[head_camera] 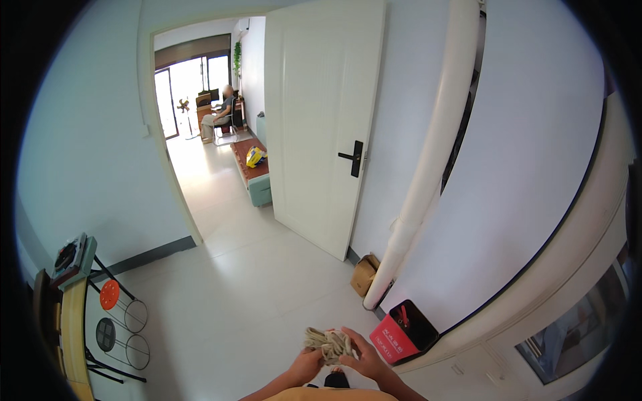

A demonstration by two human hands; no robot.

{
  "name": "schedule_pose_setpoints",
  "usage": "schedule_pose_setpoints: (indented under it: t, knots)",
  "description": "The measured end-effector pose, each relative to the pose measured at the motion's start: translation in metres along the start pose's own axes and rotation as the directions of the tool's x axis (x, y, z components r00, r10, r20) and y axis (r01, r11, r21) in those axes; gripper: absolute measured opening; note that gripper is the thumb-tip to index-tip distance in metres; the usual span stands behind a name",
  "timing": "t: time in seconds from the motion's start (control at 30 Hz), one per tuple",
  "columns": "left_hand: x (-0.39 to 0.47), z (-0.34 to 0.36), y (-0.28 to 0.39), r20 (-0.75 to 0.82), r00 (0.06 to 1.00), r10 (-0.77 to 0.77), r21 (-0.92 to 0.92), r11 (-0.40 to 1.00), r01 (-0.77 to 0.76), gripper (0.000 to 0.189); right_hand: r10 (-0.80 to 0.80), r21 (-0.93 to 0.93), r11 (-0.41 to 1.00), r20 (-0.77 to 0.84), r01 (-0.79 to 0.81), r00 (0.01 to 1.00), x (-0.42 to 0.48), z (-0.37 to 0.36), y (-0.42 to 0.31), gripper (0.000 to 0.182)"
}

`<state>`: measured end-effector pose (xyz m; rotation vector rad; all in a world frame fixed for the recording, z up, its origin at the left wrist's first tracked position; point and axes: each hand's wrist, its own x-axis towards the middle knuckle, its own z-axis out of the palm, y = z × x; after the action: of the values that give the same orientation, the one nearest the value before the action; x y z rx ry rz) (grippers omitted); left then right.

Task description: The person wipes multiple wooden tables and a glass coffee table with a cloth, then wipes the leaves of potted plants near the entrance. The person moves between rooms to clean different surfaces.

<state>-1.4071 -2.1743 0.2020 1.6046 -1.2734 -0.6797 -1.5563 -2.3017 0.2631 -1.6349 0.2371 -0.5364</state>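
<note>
Both of my hands hold a bunched beige cloth low in the middle of the view, in front of my body. My left hand grips its left side from below. My right hand has its fingers curled around the right side. The cloth is crumpled into thick folds, and its exact kind cannot be told. Below it show part of my foot and a dark shoe or trouser leg. A red bin with a black inside stands to the right of my right hand, with a red item in it.
A white door stands open ahead. Beyond it a person sits on a chair near a bench. A brown bag leans by a white pipe. Stools and a table are at left.
</note>
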Motion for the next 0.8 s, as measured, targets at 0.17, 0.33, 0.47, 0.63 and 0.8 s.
schedule_pose_setpoints:
  t: [0.17,0.33,0.47,0.63,0.8]
  knots:
    - [0.073,-0.015,0.032,-0.016,0.877,-0.481,-0.871,0.437,0.224,0.029,0.159,0.165,0.972,0.065,-0.168,0.985,0.066,-0.027,0.032,0.071]
    - [0.125,-0.014,0.013,-0.05,0.841,-0.539,-0.694,0.624,0.359,0.023,0.22,0.206,0.94,0.246,-0.272,0.944,0.111,-0.066,0.048,0.064]
    - [0.162,-0.029,0.003,-0.139,0.805,-0.577,-0.803,0.541,0.25,0.017,0.259,0.181,0.948,0.041,-0.262,0.965,0.144,-0.096,0.059,0.051]
    - [0.217,-0.063,-0.055,0.055,0.895,-0.442,-0.921,0.323,0.216,0.031,0.269,0.497,0.855,-0.18,-0.149,0.946,0.198,-0.118,0.1,0.05]
    - [0.285,-0.077,-0.064,0.391,0.884,-0.257,-0.847,0.275,0.454,0.054,0.267,0.281,0.938,-0.216,-0.203,0.939,0.26,-0.116,0.101,0.044]
